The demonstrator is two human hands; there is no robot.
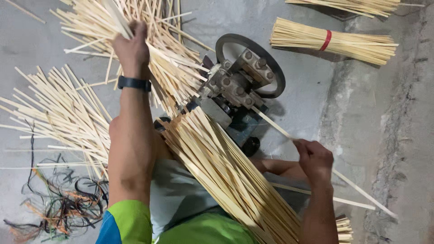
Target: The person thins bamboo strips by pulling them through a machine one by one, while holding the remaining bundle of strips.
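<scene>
My left hand reaches far forward and closes on pale bamboo strips in a loose heap at the top left; a dark band sits on that wrist. My right hand pinches one long thin strip that comes out of a small grey metal roller machine with a black wheel. The strip runs on past my hand toward the lower right. A thick bundle of strips lies across my lap, slanting from the machine down to the bottom edge.
More loose strips fan over the concrete floor on the left. A bundle tied with a red band lies at the top right, another above it. Tangled dark cords sit at the lower left. A rough concrete ledge runs down the right.
</scene>
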